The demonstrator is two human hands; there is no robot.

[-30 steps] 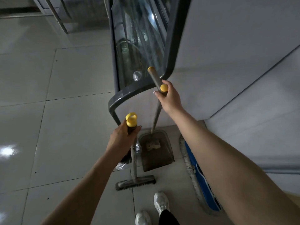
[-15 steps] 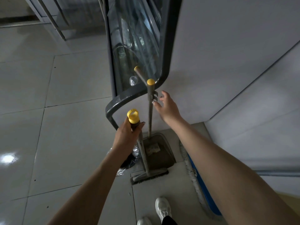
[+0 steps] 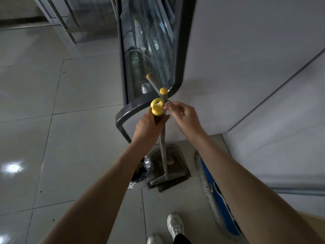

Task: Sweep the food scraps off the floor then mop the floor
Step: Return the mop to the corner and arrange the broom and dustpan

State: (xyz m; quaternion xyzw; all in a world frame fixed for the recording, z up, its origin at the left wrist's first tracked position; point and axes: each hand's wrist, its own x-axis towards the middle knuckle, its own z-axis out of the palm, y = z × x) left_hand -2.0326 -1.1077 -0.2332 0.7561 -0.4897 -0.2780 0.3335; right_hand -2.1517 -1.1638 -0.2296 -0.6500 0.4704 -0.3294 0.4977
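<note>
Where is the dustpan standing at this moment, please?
In the head view the dustpan sits on the floor at lower centre, by the white wall, between a crumpled plastic bag on its left and the blue mop on its right.

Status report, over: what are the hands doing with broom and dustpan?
Left hand grips broom handle. Right hand at dustpan handle, grip unclear. Broom head at mouth of dustpan. Mop lies alongside.

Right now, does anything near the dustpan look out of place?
Yes: crumpled clear plastic lies on the floor just left of the dustpan, not swept in. A scrap sits inside it; nothing else stands out.
</note>
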